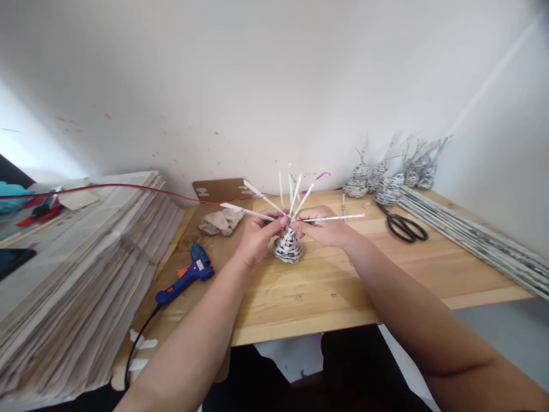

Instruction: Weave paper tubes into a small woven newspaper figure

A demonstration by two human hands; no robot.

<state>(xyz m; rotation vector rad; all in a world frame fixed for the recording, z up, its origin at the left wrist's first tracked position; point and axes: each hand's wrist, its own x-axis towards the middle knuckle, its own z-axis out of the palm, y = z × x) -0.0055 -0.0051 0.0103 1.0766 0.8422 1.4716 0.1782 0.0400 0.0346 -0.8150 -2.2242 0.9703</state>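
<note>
A small woven paper piece (287, 249), round and black-and-white like rolled newsprint, stands on the table in front of me. Several paper sticks (304, 200) fan out from its narrow neck, upward and to both sides. My left hand (262, 230) pinches the neck from the left, thumb and fingers closed around the stick bases. From the right, my right hand (319, 225) pinches the same spot, with one stick lying across its fingers and pointing right. The fingertips nearly meet and hide the neck itself.
A blue glue gun (185, 279) and a crumpled cloth (221, 221) lie left on brown board. Tall newspaper stacks (115, 274) stand further left. Black scissors (403, 225), long paper rolls (467, 232) and several finished-looking woven pieces (357, 182) are at the right.
</note>
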